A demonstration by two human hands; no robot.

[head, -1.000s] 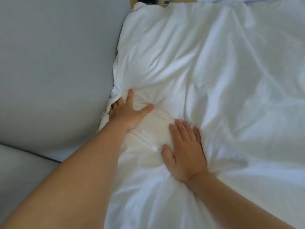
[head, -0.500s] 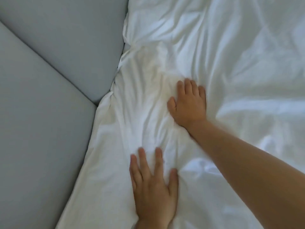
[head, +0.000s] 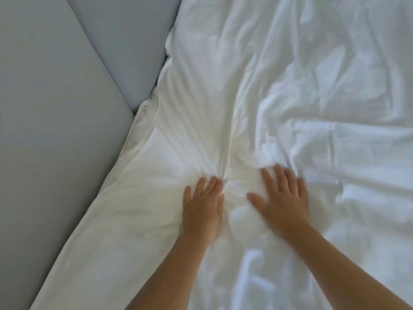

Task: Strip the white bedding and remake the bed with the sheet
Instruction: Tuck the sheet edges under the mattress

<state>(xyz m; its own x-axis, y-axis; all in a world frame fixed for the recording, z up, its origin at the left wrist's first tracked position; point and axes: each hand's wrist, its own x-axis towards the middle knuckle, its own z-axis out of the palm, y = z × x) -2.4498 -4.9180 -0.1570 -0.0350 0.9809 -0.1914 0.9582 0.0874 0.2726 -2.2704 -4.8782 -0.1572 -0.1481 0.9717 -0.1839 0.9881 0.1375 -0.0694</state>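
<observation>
Lying rumpled and spread wide, the thin white fabric sheet (head: 279, 86) runs right up against the pale grey padded wall panels (head: 67, 108). Both palms press it flat, fingers straight, gripping nothing — the left hand (head: 202, 211) pulling creases into a fan, the right hand (head: 282, 202) just beside it. A moment ago the right reached further up; now they've drawn level — smoothing, I'd say, with tucking still to come.

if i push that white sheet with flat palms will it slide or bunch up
Probably bunches: the white sheet fans into creases ahead of the left hand. Likely limp and light, since it rumples loosely beside the right hand. Lifted, it should drape.
</observation>
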